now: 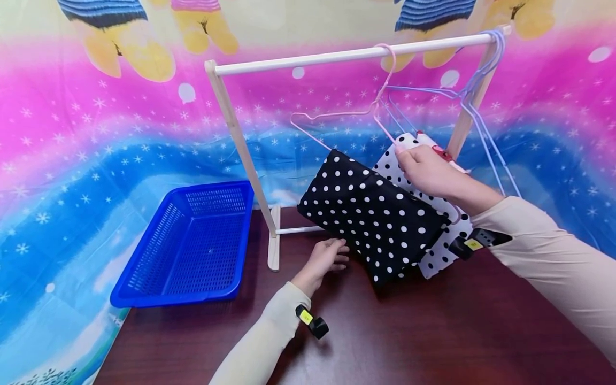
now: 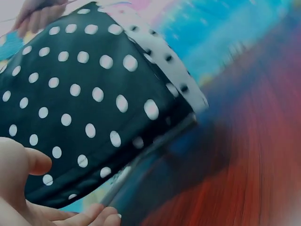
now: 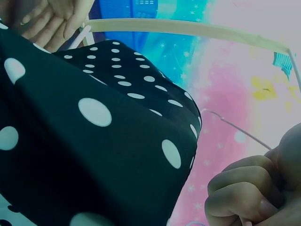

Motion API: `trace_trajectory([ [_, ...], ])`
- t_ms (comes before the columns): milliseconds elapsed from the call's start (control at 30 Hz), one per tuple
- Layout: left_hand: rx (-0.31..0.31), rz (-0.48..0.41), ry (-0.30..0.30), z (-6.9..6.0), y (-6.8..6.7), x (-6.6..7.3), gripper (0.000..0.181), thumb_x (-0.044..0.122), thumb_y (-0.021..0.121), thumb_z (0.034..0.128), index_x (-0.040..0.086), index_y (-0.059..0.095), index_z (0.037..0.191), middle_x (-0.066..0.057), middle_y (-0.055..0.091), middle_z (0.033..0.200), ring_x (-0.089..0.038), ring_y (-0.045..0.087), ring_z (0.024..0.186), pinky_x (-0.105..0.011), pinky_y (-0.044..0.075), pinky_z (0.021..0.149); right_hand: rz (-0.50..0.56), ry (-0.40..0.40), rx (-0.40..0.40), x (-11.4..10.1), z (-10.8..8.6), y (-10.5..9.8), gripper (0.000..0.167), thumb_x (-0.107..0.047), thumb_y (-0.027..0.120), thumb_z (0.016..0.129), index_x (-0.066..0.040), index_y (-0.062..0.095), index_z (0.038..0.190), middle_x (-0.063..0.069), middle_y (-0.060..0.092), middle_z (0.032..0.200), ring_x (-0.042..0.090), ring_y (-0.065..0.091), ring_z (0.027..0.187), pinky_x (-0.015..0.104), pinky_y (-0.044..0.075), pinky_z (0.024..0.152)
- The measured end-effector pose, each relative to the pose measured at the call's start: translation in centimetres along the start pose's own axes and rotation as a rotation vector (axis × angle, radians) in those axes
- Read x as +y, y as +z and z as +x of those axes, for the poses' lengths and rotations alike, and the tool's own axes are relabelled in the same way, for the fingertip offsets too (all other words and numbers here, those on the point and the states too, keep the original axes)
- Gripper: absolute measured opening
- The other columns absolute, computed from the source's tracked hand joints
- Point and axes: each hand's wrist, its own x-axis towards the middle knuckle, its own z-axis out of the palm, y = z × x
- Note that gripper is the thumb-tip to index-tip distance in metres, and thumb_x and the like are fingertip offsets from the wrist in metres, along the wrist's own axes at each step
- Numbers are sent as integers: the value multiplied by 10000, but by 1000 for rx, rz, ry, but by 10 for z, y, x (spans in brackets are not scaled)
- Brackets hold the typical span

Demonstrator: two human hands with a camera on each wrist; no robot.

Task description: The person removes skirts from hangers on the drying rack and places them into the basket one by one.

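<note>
A black cloth with white polka dots (image 1: 370, 214) hangs folded and tilted from a pink clothes hanger (image 1: 337, 113), whose hook is over the white rail (image 1: 298, 60) of a wooden rack. My right hand (image 1: 428, 168) grips the hanger's right arm; curled fingers (image 3: 244, 188) show in the right wrist view. Just below the cloth's lower left edge is my left hand (image 1: 327, 260), its fingers loosely extended and holding nothing. In the left wrist view its thumb (image 2: 37, 161) overlaps the black cloth; whether it touches I cannot tell. Behind hangs a white cloth with black dots (image 1: 440, 256), partly hidden.
A blue plastic basket (image 1: 180, 187) stands left of the rack's left post (image 1: 236, 133). Several blue-purple hangers (image 1: 474, 91) hang bunched at the rail's right end. The dark reddish tabletop (image 1: 394, 337) spreads in front; a colourful printed backdrop (image 1: 159, 128) stands behind.
</note>
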Motion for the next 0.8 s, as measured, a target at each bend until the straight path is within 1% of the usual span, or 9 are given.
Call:
trace_trajectory([
  [67,-21,-108,-54,2,0,-1,466,283,509,1025,-26,509,1374,-259,626,1348,-392,648,1199,-406,594,938,0,-2,-1,-1,0,1,575,-365,283,1114,-97,420,623,-27,342,528,124,307,431,256,254,415],
  [133,-43,-203,-99,3,0,-2,478,291,507,1020,-27,485,1378,-263,597,1386,-401,613,1263,-435,562,1005,-8,-5,-2,-1,0,1,570,-354,294,1114,-98,419,620,-27,339,524,130,312,431,255,255,415],
  [233,-76,-293,-133,5,-1,-3,537,306,504,1013,-38,432,1419,-271,537,1445,-415,550,1343,-479,494,1095,-19,-11,-4,-3,1,1,558,-330,305,1115,-100,414,618,-23,336,520,139,315,429,261,262,416],
  [333,-102,-354,-153,6,0,-3,587,319,511,1010,-36,378,1459,-271,482,1495,-415,499,1389,-501,433,1152,-32,-20,-6,-4,2,2,554,-318,297,1117,-102,411,620,-22,331,514,142,311,429,268,263,421],
  [400,-111,-394,-163,7,0,-2,593,321,522,1003,-20,356,1459,-271,450,1520,-406,485,1399,-502,408,1174,-40,-31,-7,-5,2,3,556,-316,291,1118,-102,412,620,-23,328,514,141,307,433,270,262,427],
  [533,-119,-477,-178,8,3,-1,514,317,547,991,52,369,1393,-266,423,1534,-364,494,1368,-490,378,1197,-58,-47,-8,-7,3,4,565,-332,278,1118,-99,426,625,-22,331,521,144,314,445,271,266,436],
  [667,-132,-533,-183,11,5,0,398,316,553,996,125,402,1310,-239,446,1512,-331,507,1325,-486,353,1212,-60,-42,-21,-9,3,5,565,-356,280,1116,-97,427,635,-20,342,536,150,321,454,280,276,441],
  [800,-135,-567,-185,13,6,0,350,305,553,1002,152,406,1280,-195,500,1455,-310,525,1321,-477,347,1216,-52,-50,-33,-10,5,6,563,-357,282,1116,-104,412,630,-24,339,533,143,321,445,279,283,441],
])
